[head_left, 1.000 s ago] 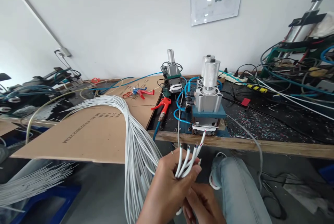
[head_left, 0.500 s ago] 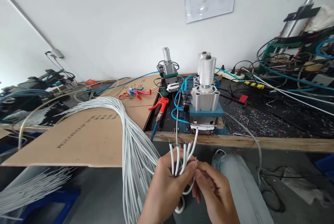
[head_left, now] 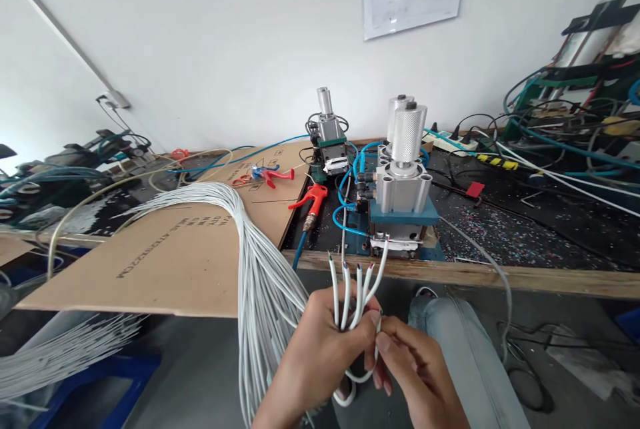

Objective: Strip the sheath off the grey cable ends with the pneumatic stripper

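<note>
Several white cables point(head_left: 347, 296) stand fanned out from my left hand point(head_left: 325, 342), which is closed around them. Small coloured wire tips show at their upper ends. My right hand point(head_left: 413, 362) is closed too, pinching the end of one more white cable point(head_left: 377, 336) against the left thumb. That cable loops down below both hands. Left of my hands, a thick bundle of white cables point(head_left: 260, 296) hangs over the edge of a cardboard sheet point(head_left: 185, 262). Just beyond the cable tips stands a pneumatic machine point(head_left: 403, 196) with a knurled metal cylinder.
A red air gun point(head_left: 313, 199) and red-and-blue pliers point(head_left: 270, 174) lie left of the machine. A smaller machine point(head_left: 330, 136) stands behind. Coloured scraps litter the black bench point(head_left: 485, 229) with its wooden edge point(head_left: 530, 277). A blue stool point(head_left: 110, 386) holds more cables at lower left.
The right hand's cable end has come up between the fingers beside the left thumb. The fanned cables are spread a little wider. The whole view has shifted slightly.
</note>
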Available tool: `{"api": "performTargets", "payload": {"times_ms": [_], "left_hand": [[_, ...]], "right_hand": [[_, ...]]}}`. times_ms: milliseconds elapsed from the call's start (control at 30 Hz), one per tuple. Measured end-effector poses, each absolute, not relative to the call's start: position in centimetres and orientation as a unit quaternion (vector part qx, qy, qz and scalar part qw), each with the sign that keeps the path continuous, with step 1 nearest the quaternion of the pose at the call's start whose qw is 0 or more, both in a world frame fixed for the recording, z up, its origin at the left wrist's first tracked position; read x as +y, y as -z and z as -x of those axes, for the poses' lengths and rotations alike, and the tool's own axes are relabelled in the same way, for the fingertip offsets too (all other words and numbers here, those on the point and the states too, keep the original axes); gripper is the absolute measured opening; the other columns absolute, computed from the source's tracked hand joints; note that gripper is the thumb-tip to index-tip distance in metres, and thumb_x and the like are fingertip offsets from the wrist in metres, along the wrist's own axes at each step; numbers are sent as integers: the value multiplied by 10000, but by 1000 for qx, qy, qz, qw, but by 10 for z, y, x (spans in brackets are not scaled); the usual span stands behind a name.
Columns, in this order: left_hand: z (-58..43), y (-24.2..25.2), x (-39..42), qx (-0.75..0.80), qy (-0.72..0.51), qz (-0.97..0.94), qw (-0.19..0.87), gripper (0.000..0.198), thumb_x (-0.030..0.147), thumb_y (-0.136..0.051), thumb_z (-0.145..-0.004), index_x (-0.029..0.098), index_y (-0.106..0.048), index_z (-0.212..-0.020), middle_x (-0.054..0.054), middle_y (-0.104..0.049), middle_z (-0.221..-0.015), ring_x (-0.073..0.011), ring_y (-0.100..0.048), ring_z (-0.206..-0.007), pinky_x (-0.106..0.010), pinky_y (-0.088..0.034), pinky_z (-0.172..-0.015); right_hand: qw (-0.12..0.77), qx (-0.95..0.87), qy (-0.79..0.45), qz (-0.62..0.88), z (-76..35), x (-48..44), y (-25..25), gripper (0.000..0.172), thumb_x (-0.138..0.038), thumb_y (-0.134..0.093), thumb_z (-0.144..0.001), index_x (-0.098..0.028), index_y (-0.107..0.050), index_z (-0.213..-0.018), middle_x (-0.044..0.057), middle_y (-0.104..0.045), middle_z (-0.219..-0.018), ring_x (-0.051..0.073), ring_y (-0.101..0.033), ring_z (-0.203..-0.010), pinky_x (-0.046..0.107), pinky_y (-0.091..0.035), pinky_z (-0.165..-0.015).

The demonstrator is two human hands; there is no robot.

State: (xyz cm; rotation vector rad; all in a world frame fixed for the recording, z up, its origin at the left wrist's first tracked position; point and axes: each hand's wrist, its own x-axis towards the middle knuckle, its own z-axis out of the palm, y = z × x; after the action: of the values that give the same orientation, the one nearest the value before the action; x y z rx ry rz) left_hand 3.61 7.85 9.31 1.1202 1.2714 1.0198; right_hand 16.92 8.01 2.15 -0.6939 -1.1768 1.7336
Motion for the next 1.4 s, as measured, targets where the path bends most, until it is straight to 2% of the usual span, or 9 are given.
{"api": "performTargets", "payload": {"times_ms": [233, 467, 633, 800, 967, 1200, 1300, 1400], "left_hand": [[-31, -91, 76, 567, -412, -486, 522, 179, 333, -639, -893, 172, -607, -821, 12, -594, -620, -134, -542, -591, -259, -435, -610], [-30, -94, 82, 518, -435, -467, 569, 164, 302, -698, -860, 161, -635, -805, -4, -646, -587, -149, -618, -564, -250, -477, -589], [-32, -92, 83, 517, -437, -468, 568, 167, 293, -691, -852, 164, -622, -772, 1, -632, -572, -142, -605, -545, -246, -468, -573], [-35, -93, 85, 560, -416, -487, 526, 83, 217, -662, -778, 172, -601, -746, 23, -589, -585, -130, -543, -559, -239, -410, -549], [-33, -94, 87, 601, -353, -577, 426, 82, 124, -583, -755, 177, -585, -693, 65, -488, -593, -81, -385, -558, -199, -323, -506], [-29, -96, 88, 610, -288, -637, 372, 106, 126, -570, -770, 181, -543, -684, 72, -461, -593, -75, -364, -562, -205, -293, -509], [-32, -95, 87, 601, -324, -606, 408, 100, 141, -600, -793, 175, -594, -698, 57, -525, -599, -80, -429, -562, -200, -340, -518], [-37, -92, 85, 556, -404, -527, 500, 110, 165, -625, -819, 173, -598, -712, 28, -602, -588, -111, -560, -550, -210, -438, -534]], "right_hand": [[462, -511, -659, 302, -169, 82, -25, 478, -551, -565, -1008, -169, -568, -722, -8, -476, -649, 95, -413, -548, 247, -284, -520], [436, -516, -670, 307, -175, 85, -29, 523, -601, -557, -1001, -163, -581, -716, -23, -436, -614, 93, -385, -555, 269, -253, -536], [431, -525, -669, 303, -176, 88, -30, 534, -620, -542, -997, -170, -579, -713, -22, -442, -613, 99, -388, -552, 273, -264, -534], [422, -606, -597, 312, -183, 93, -32, 475, -510, -483, -1052, -189, -521, -704, -19, -462, -634, 106, -442, -572, 270, -316, -565], [386, -720, -493, 300, -197, 101, -38, 403, -374, -457, -1079, -203, -452, -714, -30, -469, -645, 103, -460, -579, 256, -321, -556], [378, -769, -428, 288, -204, 107, -45, 376, -299, -450, -1079, -204, -493, -718, -44, -502, -622, 79, -486, -542, 224, -329, -513], [392, -742, -452, 301, -203, 104, -42, 382, -323, -470, -1067, -205, -528, -708, -29, -532, -612, 92, -523, -538, 218, -354, -503], [421, -639, -557, 323, -195, 95, -37, 409, -427, -487, -1064, -201, -595, -740, -18, -562, -576, 111, -563, -499, 209, -412, -483]]}}
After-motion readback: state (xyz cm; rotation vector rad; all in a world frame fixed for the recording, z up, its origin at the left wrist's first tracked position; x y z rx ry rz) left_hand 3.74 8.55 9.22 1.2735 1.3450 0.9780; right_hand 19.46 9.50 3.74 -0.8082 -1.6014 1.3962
